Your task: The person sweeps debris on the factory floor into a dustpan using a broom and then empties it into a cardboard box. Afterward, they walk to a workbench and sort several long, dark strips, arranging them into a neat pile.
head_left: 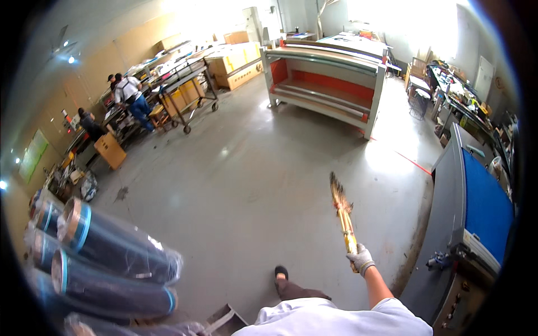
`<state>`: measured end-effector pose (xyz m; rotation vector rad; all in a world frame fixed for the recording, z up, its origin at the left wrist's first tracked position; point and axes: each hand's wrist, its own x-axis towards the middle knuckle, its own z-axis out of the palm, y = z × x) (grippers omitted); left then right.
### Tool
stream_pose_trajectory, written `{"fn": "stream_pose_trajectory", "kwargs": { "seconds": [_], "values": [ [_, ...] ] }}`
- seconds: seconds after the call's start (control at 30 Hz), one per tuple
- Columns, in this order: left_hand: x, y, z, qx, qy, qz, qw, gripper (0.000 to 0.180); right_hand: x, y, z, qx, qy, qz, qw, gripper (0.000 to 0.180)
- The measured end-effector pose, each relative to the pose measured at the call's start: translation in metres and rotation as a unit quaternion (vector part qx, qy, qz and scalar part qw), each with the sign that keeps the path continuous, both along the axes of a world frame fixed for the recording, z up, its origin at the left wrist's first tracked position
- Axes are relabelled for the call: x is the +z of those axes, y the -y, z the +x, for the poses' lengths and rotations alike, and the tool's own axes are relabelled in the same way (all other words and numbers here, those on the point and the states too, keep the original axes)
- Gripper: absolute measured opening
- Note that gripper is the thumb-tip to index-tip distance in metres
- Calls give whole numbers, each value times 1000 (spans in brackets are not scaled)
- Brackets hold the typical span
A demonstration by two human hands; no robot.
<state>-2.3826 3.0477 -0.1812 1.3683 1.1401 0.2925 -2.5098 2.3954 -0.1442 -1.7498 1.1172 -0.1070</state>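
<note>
Right hand (361,259): gloved, fingers clenched around the handle of a broom (343,215), at about 5 o'clock in the view. The broom runs up and slightly left from the fist, bristles raised off the concrete floor (252,185).

Left hand: not in view.

Foot (281,273): one dark shoe on the floor, just left of the right hand.

Rolls (106,252): dark wrapped rolls stacked at 8 o'clock, well apart from the broom.

Machine (471,224): grey, with a blue top, at 3 to 4 o'clock, close beside the right arm.

Large frame table (325,78): grey and red, at 12 to 1 o'clock, across open floor.

Cart (188,92): wheeled, loaded with yellow boxes, at 11 o'clock.

Workers (131,95): two people at benches, 10 o'clock, far from the broom.

Cardboard box (110,150): on the floor near those workers.

Workbench (459,95): cluttered, along the wall at 2 o'clock.
</note>
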Motion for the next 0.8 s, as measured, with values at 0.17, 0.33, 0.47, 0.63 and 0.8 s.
{"fn": "stream_pose_trajectory", "kwargs": {
  "seconds": [0.17, 0.33, 0.47, 0.63, 0.8],
  "values": [
    [4, 35, 203, -7, -4, 2, 1000, 46, 34, 12, 234, 41, -33, -2, 999, 50],
    [1, 59, 364, 4, -36, 14, 999, 45, 13, 14, 472, 140, -5, 115, 983, 51],
    [-13, 75, 501, 21, -37, 13, 999, 44, 10, 27, 641, 192, -54, 39, 979, 59],
    [-32, 99, 689, 27, -68, 10, 997, 43, -67, 98, 747, 204, -238, -119, 942, 65],
    [-34, 126, 861, 13, -110, 30, 993, 42, -152, 198, 752, 190, -457, 115, 861, 26]
  ]
}}
